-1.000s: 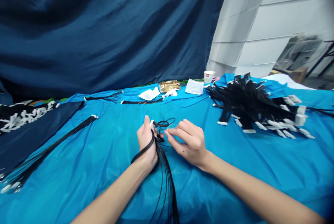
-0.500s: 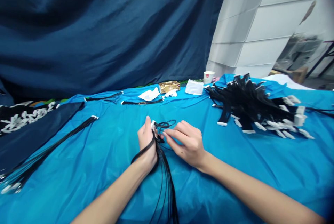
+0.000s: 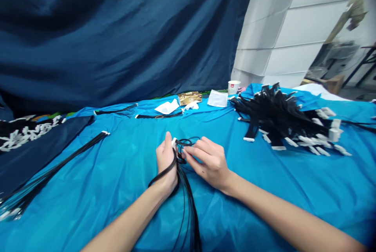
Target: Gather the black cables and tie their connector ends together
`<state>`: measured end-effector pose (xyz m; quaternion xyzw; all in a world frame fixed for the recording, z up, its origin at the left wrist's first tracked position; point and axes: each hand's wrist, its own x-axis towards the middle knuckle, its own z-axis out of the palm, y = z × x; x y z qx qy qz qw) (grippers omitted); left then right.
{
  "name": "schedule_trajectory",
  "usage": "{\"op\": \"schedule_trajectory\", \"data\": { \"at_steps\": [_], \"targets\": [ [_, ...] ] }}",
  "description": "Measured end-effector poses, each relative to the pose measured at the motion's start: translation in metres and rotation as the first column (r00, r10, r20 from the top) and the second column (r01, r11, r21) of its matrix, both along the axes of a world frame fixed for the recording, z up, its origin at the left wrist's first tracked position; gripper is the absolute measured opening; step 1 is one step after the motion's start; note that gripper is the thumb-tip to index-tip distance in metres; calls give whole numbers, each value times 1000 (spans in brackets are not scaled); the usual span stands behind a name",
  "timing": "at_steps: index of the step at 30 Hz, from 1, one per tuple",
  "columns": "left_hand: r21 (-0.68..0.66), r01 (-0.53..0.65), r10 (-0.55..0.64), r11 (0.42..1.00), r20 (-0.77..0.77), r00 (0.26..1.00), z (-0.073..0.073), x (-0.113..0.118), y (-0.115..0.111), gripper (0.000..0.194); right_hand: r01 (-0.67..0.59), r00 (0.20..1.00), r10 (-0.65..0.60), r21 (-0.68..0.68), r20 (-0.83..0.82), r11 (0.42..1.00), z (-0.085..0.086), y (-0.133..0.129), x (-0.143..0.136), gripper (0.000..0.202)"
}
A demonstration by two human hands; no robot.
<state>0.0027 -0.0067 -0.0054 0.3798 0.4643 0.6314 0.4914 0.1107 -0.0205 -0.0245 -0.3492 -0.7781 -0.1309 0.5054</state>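
In my left hand (image 3: 167, 166) I grip a black wire harness (image 3: 190, 209), its white connector (image 3: 174, 142) showing above the fingers near the thumb tip. Some of its wires loop around the left wrist, and the rest hang down toward the front edge of the view. My right hand (image 3: 209, 161) is just to the right, thumb and forefinger pinched together at the thin black wires by the connector. Small wire loops (image 3: 188, 141) stick out between the two hands. The exact wire in the right fingertips is too small to make out.
A large pile of black harnesses (image 3: 282, 115) with white connectors lies on the right of the blue cloth (image 3: 132, 189). Another harness (image 3: 73, 154) stretches along the left. At the back are a paper cup (image 3: 234, 87), a gold tissue pack (image 3: 190, 98) and white paper (image 3: 217, 98).
Both hands stay almost in place, the right fingers still pinched close to the connector. The view has shifted slightly. At the far right background, part of a person has come into view.
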Motion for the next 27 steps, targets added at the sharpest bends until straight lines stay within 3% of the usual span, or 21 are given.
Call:
{"op": "schedule_trajectory", "data": {
  "at_steps": [27],
  "targets": [
    [-28,42,-40,999,49,998,-1,0,2,42,-6,999,8,-61,32,998,3,-1,-1,13]
  ]
}}
